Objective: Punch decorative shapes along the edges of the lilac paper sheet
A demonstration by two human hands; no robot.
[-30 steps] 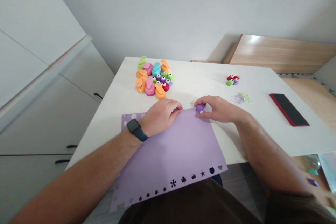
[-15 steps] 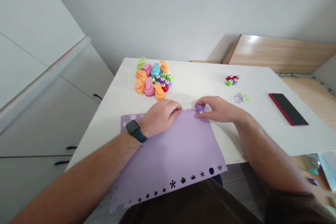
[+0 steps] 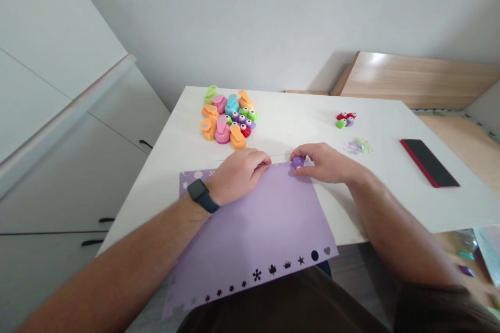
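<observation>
Your white cabinet doors (image 3: 78, 166) stand at far left as you work at a white bench (image 3: 304, 119), your left hand (image 3: 238, 174) and right hand (image 3: 328, 163) held apart along the far edge of a lilac sheet (image 3: 250, 239). Little has changed in the last second: both hands remain at that edge, with no clear shift of the paper. Your left hand, a black smartwatch (image 3: 202, 195) on its wrist, rests curled on the sheet, gripping nothing. A row of punched shapes (image 3: 273, 269), including a star, crown and heart, runs along the sheet's near edge. Beyond it sits a heap of colourful lever craft punches (image 3: 226, 117). At right, your fingers pinch a small purple craft punch (image 3: 297, 162) at the sheet's far edge; whether the paper sits inside its slot, you cannot tell from this view. Further right lie a few small red, green and purple punches (image 3: 346, 119), pale paper cut-outs (image 3: 358, 145) and a phone in a red case (image 3: 428, 163).
</observation>
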